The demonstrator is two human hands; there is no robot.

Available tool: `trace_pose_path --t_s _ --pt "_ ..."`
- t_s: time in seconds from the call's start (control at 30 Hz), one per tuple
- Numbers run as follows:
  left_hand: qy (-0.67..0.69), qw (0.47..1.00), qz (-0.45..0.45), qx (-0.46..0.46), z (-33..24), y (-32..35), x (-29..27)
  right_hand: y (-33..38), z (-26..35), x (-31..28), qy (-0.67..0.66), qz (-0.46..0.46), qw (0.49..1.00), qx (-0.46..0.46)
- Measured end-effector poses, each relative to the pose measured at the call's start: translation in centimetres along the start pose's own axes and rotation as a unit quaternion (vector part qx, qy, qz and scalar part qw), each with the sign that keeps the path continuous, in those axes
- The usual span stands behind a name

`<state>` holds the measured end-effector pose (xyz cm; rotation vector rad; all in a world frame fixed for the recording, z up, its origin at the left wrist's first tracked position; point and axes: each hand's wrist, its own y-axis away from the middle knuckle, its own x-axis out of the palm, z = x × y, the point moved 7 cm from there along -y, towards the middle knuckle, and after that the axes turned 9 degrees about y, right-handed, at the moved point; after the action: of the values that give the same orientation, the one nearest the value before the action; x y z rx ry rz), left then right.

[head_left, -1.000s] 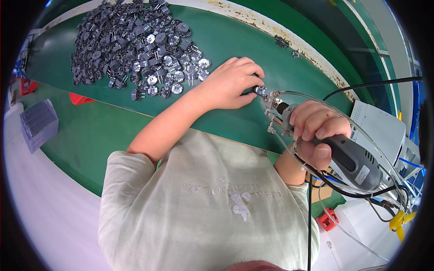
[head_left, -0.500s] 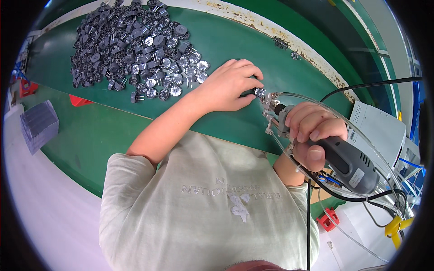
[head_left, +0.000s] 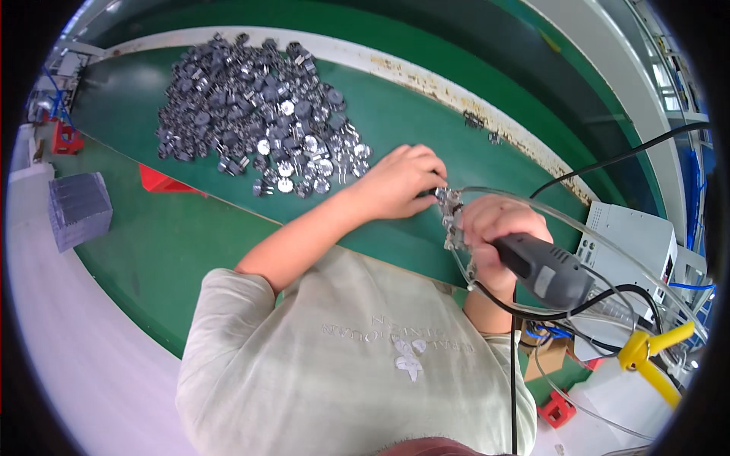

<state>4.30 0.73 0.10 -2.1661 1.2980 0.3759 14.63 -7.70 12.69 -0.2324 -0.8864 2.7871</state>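
My left hand (head_left: 403, 182) is closed, its fingertips pinching a small round dark part (head_left: 433, 191) that is mostly hidden by the fingers. My right hand (head_left: 498, 228) is wrapped around a grey and black electric screwdriver (head_left: 559, 272). The screwdriver's metal front end (head_left: 452, 216), with clear tubing attached, meets the part at my left fingertips; I cannot tell whether its bit touches it. To the left of my left hand, a large heap of similar round parts (head_left: 251, 106) with pins and shiny faces lies on the green table (head_left: 380, 235).
Several small dark pieces (head_left: 475, 119) lie near the table's worn white far edge (head_left: 411, 74). A black cable (head_left: 608, 161) and clear hoses run to the tool. On the right stand a white machine box (head_left: 623, 235) and a yellow clip (head_left: 646, 349). A grey bin (head_left: 80, 211) is at left.
The view has shifted, so the table and heap sit lower. My right hand and the screwdriver have turned and come closer to my left fingertips, covering more of the part.
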Motion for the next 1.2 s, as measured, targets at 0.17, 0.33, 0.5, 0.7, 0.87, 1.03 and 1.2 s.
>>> trace_pose_path --t_s 0.17,0.33,0.5,0.7,0.87,1.03,1.2 --pt "-0.033 0.999 0.016 -0.031 -0.2 -0.8 -2.1 0.4 4.5 -4.7 -0.058 -0.105 0.991 -0.061" --pt "-0.192 0.975 -0.088 -0.071 4.1 -11.0 -8.4 1.0 3.6 -5.0 -0.066 -0.108 0.99 -0.053" --pt "-0.288 0.942 -0.061 -0.161 6.3 -11.9 -9.1 1.4 1.7 -4.6 -0.086 -0.127 0.988 -0.013" --pt "-0.374 0.906 -0.039 -0.194 0.0 3.4 -7.2 3.0 1.9 -7.5 -0.036 -0.153 0.988 -0.004" --pt "-0.348 0.922 0.011 -0.169 -0.8 3.5 -3.0 1.9 0.4 -6.3 -0.041 -0.122 0.992 0.0" --pt "-0.179 0.982 0.029 -0.058 -1.2 0.9 0.6 1.7 0.6 -5.6 -0.053 -0.114 0.992 0.002" --pt "-0.12 0.99 0.018 -0.074 -1.2 -0.3 -2.7 2.4 0.9 -6.9 -0.022 -0.123 0.992 0.003"
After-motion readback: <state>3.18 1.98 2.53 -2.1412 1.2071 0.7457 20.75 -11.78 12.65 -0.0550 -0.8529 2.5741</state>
